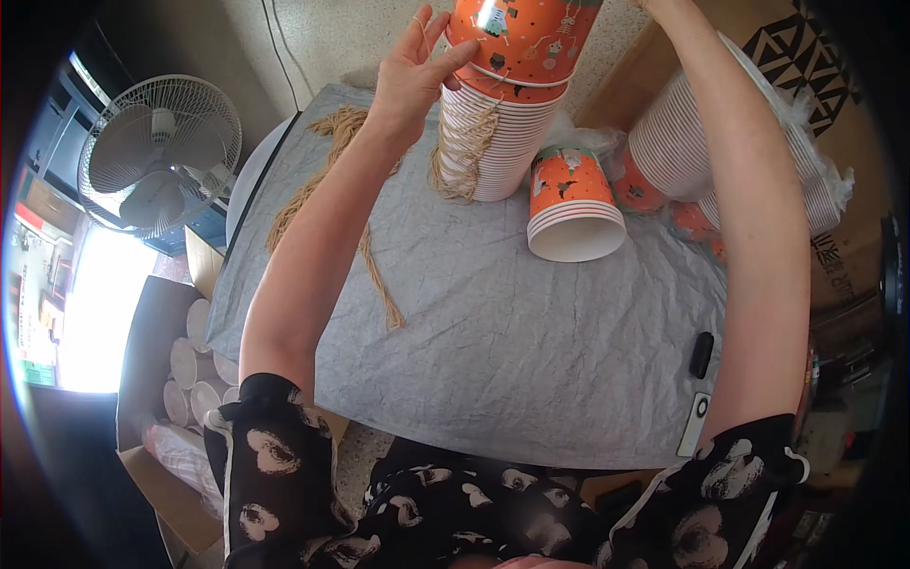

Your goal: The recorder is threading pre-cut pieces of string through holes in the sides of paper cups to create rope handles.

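Grey-covered table; far side, cup stack. Orange cup atop, seemingly being nested. Left hand: thumb on it, fingers spread. Right hand (mostly cropped): can't tell grip. Twine at stack's left; next move likely needs it clear.

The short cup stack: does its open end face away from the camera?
No; the short cup stack shows its white inside toward the camera.
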`<state>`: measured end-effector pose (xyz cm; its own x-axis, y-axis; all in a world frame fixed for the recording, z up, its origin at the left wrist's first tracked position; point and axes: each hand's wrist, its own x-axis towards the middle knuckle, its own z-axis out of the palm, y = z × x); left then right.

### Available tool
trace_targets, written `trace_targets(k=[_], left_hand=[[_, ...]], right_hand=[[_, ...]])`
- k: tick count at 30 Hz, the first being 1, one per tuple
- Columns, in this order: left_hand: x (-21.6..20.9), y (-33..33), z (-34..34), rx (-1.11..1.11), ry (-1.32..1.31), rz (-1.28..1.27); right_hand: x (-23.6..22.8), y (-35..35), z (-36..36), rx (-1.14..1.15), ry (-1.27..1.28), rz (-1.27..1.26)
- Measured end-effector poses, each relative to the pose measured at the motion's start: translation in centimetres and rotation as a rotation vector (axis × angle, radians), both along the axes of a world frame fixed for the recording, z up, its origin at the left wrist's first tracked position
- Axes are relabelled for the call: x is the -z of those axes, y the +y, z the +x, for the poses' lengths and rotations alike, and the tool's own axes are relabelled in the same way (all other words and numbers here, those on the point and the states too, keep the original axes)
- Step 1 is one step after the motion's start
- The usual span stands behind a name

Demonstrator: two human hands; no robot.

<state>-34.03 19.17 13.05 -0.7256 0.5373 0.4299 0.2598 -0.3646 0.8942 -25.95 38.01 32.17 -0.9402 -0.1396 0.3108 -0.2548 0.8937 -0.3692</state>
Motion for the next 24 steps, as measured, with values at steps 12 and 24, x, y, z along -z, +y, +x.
trace_targets(k=[12, 24], left_hand=[[1.9, 0.0, 0.2, 0.031, -0.114, 0.05], [3.5, 0.6, -3.3, 0.154, -0.388, 0.215]], right_hand=[[2.0, 0.0, -0.8, 0.046, -0.016, -0.02], [3.0, 0.9, -1.4, -0.018, -0.015, -0.022]])
